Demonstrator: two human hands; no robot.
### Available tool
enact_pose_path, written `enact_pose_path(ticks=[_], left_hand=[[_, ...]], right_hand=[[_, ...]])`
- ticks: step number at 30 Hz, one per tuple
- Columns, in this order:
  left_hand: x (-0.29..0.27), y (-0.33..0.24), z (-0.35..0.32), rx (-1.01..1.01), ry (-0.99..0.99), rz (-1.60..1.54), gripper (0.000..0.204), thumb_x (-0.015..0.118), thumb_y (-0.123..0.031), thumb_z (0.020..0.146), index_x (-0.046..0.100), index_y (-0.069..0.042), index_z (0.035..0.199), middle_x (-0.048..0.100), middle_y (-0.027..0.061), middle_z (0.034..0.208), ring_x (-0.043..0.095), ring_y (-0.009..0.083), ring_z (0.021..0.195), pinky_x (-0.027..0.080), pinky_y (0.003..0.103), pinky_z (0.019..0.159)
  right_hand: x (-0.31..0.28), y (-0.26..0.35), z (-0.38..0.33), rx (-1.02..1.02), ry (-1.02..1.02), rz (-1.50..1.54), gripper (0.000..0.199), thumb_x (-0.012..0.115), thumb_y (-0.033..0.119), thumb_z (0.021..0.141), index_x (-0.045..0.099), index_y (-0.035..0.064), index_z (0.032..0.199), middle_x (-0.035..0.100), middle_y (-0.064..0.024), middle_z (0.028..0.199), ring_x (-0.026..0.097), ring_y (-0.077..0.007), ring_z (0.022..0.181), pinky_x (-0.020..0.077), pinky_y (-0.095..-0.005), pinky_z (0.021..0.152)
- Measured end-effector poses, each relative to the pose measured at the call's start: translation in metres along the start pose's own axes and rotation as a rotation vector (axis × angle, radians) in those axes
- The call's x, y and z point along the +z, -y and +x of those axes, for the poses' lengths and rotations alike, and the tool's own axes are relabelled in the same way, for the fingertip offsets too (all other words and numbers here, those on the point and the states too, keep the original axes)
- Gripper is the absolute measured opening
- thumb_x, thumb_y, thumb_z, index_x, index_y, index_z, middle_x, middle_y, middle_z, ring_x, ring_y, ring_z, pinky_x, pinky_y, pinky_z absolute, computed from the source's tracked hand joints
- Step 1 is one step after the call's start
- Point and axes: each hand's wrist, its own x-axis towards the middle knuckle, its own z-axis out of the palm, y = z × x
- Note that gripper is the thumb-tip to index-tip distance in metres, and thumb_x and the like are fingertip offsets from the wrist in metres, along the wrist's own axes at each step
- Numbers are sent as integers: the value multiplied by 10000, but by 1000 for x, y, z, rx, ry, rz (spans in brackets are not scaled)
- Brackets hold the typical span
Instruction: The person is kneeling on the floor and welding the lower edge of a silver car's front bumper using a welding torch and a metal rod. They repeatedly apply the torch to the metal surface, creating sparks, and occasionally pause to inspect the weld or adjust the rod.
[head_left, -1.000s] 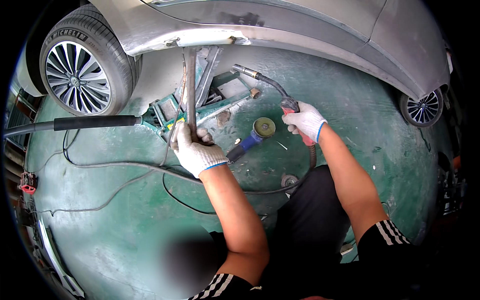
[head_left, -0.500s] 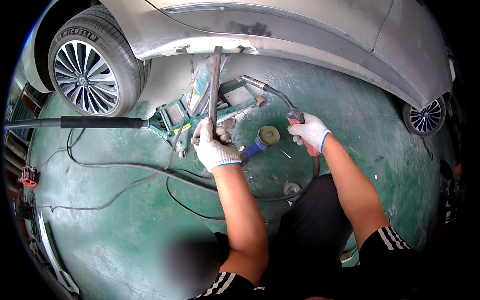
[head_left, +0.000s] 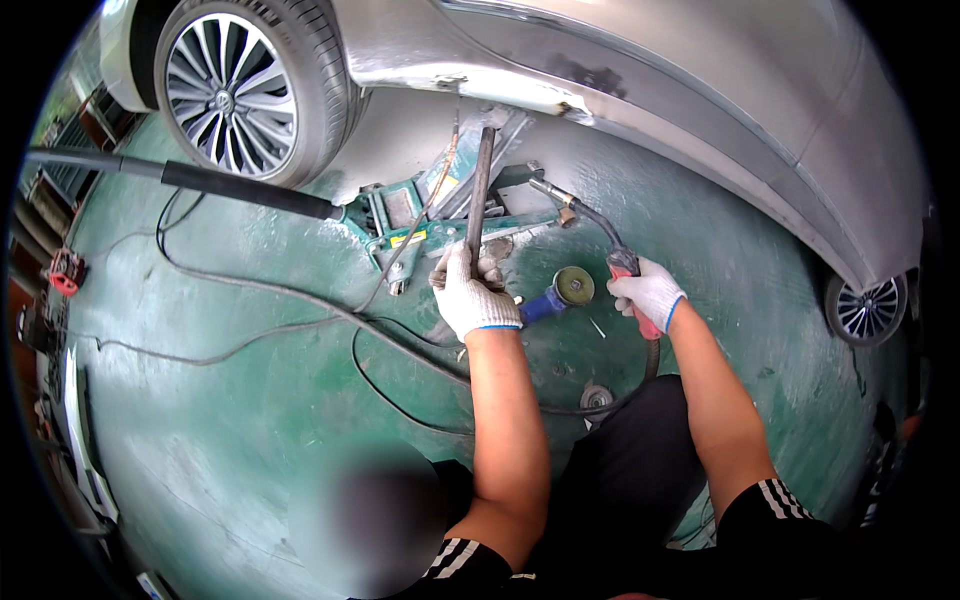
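My left hand (head_left: 466, 295), in a white work glove, grips the lower end of a long dark metal bar (head_left: 480, 185) that stands up toward the silver car's sill (head_left: 520, 95). My right hand (head_left: 648, 293), also gloved, is closed around the red handle of a welding torch (head_left: 590, 225); its curved neck points at the sill and its hose runs down past my knee. A blue angle grinder (head_left: 560, 293) with a round disc lies on the floor between my hands. A green floor jack (head_left: 430, 220) sits under the sill behind the bar.
The jack's long black handle (head_left: 200, 180) reaches left across the green floor. Black cables (head_left: 300, 305) loop over the floor. The front wheel (head_left: 245, 85) is at upper left, another wheel (head_left: 865, 310) at right. A round disc (head_left: 596, 398) lies near my knee.
The view has shifted so the car and jack sit further right. My left hand has kept hold of the bar. My right hand has come lower with the torch, away from the sill.
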Motion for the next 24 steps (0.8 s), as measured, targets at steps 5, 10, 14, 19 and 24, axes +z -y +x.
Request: enact_pose_path(ticks=[5, 10, 14, 19, 24], left_hand=[[-13, -14, 16, -20, -75, -49, 114, 717, -111, 1017, 616, -88, 1065, 707, 90, 931, 581, 134, 608, 450, 243, 487], [-16, -26, 21, -110, -11, -66, 111, 702, -129, 1037, 626, -93, 1109, 736, 95, 989, 567, 134, 591, 429, 254, 478], [-6, -32, 19, -270, 4, -92, 107, 695, -159, 1048, 642, -82, 1098, 731, 85, 979, 557, 127, 597, 413, 257, 473], [11, -45, 30, -343, -85, -58, 123, 685, -188, 1059, 641, -74, 1047, 696, 45, 875, 514, 103, 578, 372, 242, 451], [27, -71, 52, -337, -31, 43, 234, 674, -297, 1075, 620, -93, 975, 539, -21, 722, 406, 75, 516, 321, 233, 431]], right_hand=[[13, -4, 13, 24, 5, -41, 373, 779, 155, 883, 656, 3, 1202, 701, -79, 878, 675, -165, 702, 579, -339, 639], [26, 11, 9, 56, 0, -114, 388, 781, 179, 875, 664, 5, 1202, 711, -77, 900, 688, -160, 723, 584, -325, 646], [29, 27, -11, 90, -59, -129, 384, 776, 182, 872, 668, 10, 1198, 712, -72, 900, 692, -163, 734, 588, -329, 668], [22, 40, -55, 145, -186, -70, 361, 783, 187, 880, 678, 28, 1187, 713, -68, 913, 688, -159, 765, 589, -329, 711], [28, 40, -86, 86, -165, 44, 311, 784, 190, 906, 687, 56, 1169, 717, -60, 941, 672, -155, 761, 582, -328, 723]])
